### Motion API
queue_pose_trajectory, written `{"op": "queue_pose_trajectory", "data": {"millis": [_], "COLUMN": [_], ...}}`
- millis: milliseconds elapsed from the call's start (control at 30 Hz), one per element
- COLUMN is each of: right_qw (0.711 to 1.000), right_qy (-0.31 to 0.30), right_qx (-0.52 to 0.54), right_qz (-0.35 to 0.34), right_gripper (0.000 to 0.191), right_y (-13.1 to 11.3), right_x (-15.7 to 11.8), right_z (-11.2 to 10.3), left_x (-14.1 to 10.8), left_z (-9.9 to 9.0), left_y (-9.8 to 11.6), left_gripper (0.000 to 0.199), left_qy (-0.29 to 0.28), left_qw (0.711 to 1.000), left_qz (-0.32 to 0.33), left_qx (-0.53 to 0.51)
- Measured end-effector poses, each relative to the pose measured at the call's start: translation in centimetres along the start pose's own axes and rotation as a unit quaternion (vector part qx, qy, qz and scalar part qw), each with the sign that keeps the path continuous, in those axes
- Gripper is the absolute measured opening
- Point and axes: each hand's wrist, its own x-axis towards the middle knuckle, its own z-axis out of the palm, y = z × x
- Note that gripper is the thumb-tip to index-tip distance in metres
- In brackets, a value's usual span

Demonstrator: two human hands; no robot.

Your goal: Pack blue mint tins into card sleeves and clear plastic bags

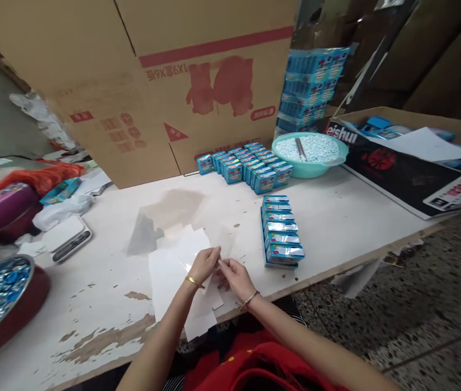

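Note:
My left hand [204, 265], with a gold bangle at its wrist, is closed in a pinch. Close beside it, my right hand [236, 278] is closed too, its fingertips meeting the left ones. Between them they grip a clear plastic film [227, 239], faint against the table. White paper sheets [169, 274] lie loosely piled under and left of the hands. Beyond the pile is a stack of clear film [143, 234]. Right of my hands stands a tray [263, 239] with a row of small blue boxes [281, 225] in it.
More blue boxes [250, 163] stand in rows before a large carton [165, 98]. A turquoise basin [315, 169] holds white pellets and tongs. At right is a black carton [393, 168]. At left are a white scale [67, 239] and a red bowl [30, 304] of blue-silver pieces.

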Motion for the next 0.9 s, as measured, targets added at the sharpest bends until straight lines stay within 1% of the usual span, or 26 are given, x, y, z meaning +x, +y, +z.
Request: {"op": "queue_pose_trajectory", "data": {"millis": [67, 133, 200, 300, 367, 433, 500, 533, 633, 733, 833, 900], "right_qw": [0.999, 0.996, 0.995, 0.992, 0.99, 0.989, 0.99, 0.99, 0.994, 0.997, 0.997, 0.995], "right_qy": [0.021, 0.037, 0.043, 0.037, 0.039, 0.041, 0.041, 0.038, 0.03, 0.047, 0.074, 0.087], "right_qx": [0.031, 0.055, 0.061, 0.06, 0.062, 0.062, 0.068, 0.076, 0.081, 0.047, 0.03, 0.011], "right_qz": [0.032, 0.056, 0.07, 0.103, 0.123, 0.128, 0.118, 0.111, 0.074, 0.035, 0.01, -0.042], "right_gripper": [0.043, 0.035, 0.026, 0.022, 0.021, 0.015, 0.011, 0.013, 0.027, 0.034, 0.034, 0.036], "right_y": [0.6, 0.8, 0.8, 0.4, -0.1, -0.5, -0.7, -0.7, -0.3, 0.5, 0.7, 0.0], "right_x": [-0.4, -0.8, -0.9, -0.6, -0.2, 0.1, 0.2, 0.1, -0.3, -0.3, -0.1, -0.2], "right_z": [-1.3, -2.5, -3.2, -3.4, -3.0, -2.5, -2.1, -1.9, -1.7, -1.8, -2.3, -2.6], "left_x": [-0.4, -0.8, -1.1, -1.6, -1.8, -2.0, -2.1, -2.1, -2.2, -2.4, -3.0, -3.7], "left_z": [0.9, 1.4, 2.0, 2.9, 3.4, 3.6, 3.6, 3.6, 3.8, 4.0, 4.1, 3.9], "left_y": [-0.4, -0.8, -1.0, -1.0, -1.0, -1.1, -1.4, -1.6, -2.2, -2.4, -1.7, -0.6], "left_gripper": [0.045, 0.038, 0.033, 0.028, 0.025, 0.023, 0.022, 0.02, 0.013, 0.012, 0.016, 0.022], "left_qy": [-0.01, 0.015, 0.043, 0.054, 0.069, 0.088, 0.095, 0.098, 0.113, 0.122, 0.137, 0.16], "left_qw": [0.999, 0.999, 0.998, 0.997, 0.996, 0.994, 0.993, 0.992, 0.989, 0.987, 0.984, 0.979], "left_qz": [0.018, 0.033, 0.046, 0.058, 0.061, 0.06, 0.064, 0.067, 0.075, 0.072, 0.074, 0.084], "left_qx": [-0.026, -0.03, -0.025, -0.005, -0.003, -0.016, -0.033, -0.039, -0.051, -0.074, -0.089, -0.089]}}
